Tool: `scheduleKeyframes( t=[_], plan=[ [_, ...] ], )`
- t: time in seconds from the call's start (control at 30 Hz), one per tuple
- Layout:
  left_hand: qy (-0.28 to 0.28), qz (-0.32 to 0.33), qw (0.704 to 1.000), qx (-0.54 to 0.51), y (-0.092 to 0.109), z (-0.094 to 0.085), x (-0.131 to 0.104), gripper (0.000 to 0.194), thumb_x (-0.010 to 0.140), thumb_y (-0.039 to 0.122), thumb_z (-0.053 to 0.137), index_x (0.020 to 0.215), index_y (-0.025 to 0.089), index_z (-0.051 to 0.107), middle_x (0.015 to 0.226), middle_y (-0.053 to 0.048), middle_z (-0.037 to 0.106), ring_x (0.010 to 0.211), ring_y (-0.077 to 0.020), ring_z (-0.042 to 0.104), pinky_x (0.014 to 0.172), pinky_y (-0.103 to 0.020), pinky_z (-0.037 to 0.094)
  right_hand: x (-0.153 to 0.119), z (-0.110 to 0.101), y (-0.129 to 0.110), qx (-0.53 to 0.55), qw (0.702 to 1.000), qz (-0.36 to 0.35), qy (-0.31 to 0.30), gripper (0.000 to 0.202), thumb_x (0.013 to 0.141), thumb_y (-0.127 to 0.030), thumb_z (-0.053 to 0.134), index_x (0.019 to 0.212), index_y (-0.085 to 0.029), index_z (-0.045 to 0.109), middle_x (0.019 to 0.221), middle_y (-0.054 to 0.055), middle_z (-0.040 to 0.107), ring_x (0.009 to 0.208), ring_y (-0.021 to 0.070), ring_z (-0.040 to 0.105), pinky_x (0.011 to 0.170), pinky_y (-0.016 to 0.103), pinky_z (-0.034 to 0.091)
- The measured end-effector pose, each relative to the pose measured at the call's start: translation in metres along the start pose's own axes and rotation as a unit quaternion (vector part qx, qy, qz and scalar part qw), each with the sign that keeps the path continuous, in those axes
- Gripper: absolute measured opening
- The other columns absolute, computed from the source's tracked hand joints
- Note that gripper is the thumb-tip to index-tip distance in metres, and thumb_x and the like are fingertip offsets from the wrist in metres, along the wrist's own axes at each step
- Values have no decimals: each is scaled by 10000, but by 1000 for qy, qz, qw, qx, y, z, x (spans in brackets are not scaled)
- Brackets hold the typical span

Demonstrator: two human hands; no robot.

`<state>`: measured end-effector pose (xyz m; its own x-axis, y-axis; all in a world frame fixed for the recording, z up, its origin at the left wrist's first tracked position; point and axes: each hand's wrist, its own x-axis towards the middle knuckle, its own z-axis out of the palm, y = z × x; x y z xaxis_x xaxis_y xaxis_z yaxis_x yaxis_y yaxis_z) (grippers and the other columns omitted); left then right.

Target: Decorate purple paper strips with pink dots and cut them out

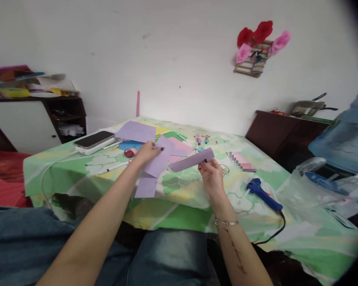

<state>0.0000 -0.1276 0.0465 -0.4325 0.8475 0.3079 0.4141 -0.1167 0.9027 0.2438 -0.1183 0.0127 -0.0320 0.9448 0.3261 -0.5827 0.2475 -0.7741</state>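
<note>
My right hand [211, 171] pinches a strip of purple paper [191, 161] by its right end, tilted above the table's front half. Over a sheet of purple paper [158, 162], my left hand [148, 152] grips its upper left part between closed fingers. Below that sheet lies a smaller purple piece [145, 188] near the table edge. Another large purple sheet [137, 131] rests behind my left hand, with pink paper [180, 145], green paper [173, 136] and blue paper [134, 145] around it. A pair of scissors [225, 170] lies partly hidden behind my right hand.
A blue glue gun [264, 194] with a black cord lies at the right. A phone [94, 139] sits on a white device with a cable at the left. A marker [115, 167], a dark red object [130, 152] and a plastic bag [304, 186] are on the patterned tablecloth [179, 212].
</note>
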Motion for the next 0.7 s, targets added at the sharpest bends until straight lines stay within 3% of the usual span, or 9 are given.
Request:
scheduleKeyframes(
  t=[0.1, 0.17, 0.27, 0.37, 0.43, 0.57, 0.7],
  plan=[
    [68, -22, 996, -61, -10, -2, 1, 449, 847, 264, 595, 1268, 190, 458, 1365, -102, 415, 1195, -278, 456, 966, -516, 416, 0, 2, 3, 17, 1000, -19, -17, 282, 631, -337, 721, 783, -207, 523, 705, -28, 545, 601, 102, 535, 616, 273, 439],
    [70, -35, 989, -123, -13, 6, -13, 521, 843, 264, 596, 1319, 206, 392, 1409, -113, 362, 1219, -291, 436, 982, -527, 398, -1, 4, 6, 21, 999, -35, -26, 316, 646, -394, 715, 832, -213, 535, 723, -21, 547, 616, 114, 540, 646, 287, 439],
    [-28, -83, 967, -240, -10, 26, -45, 430, 840, 357, 586, 1194, 135, 484, 1216, -174, 545, 1029, -280, 596, 912, -503, 457, -5, 4, 12, 2, 995, -84, -44, 367, 655, -401, 716, 922, -219, 544, 784, -10, 541, 654, 126, 547, 698, 304, 440],
    [-179, -112, 906, -368, 0, 46, -75, 399, 854, 474, 519, 962, 98, 598, 1021, -194, 656, 918, -288, 656, 866, -480, 495, -11, 5, 19, -76, 978, -165, -99, 313, 720, -400, 665, 932, -215, 528, 865, 18, 533, 766, 158, 549, 753, 321, 434],
    [-224, -111, 865, -435, 5, 53, -87, 377, 817, 484, 578, 934, 128, 616, 1014, -153, 675, 954, -276, 650, 894, -462, 488, -17, 6, 22, -114, 965, -194, -137, 294, 724, -397, 659, 901, -209, 519, 885, 33, 534, 842, 180, 533, 794, 331, 422],
    [-222, -108, 820, -517, 4, 56, -90, 265, 770, 398, 675, 880, 162, 629, 927, -72, 692, 934, -214, 643, 911, -415, 480, -25, 10, 25, -144, 952, -203, -180, 277, 716, -350, 668, 892, -204, 512, 905, 47, 546, 889, 199, 521, 839, 352, 409],
    [-176, -113, 806, -554, -9, 56, -83, 133, 807, 256, 651, 868, 142, 623, 872, -34, 678, 829, -161, 641, 839, -378, 509, -27, 12, 26, -160, 943, -195, -218, 302, 725, -271, 649, 994, -201, 530, 1000, 75, 549, 1009, 228, 529, 910, 383, 410]
  ],
)
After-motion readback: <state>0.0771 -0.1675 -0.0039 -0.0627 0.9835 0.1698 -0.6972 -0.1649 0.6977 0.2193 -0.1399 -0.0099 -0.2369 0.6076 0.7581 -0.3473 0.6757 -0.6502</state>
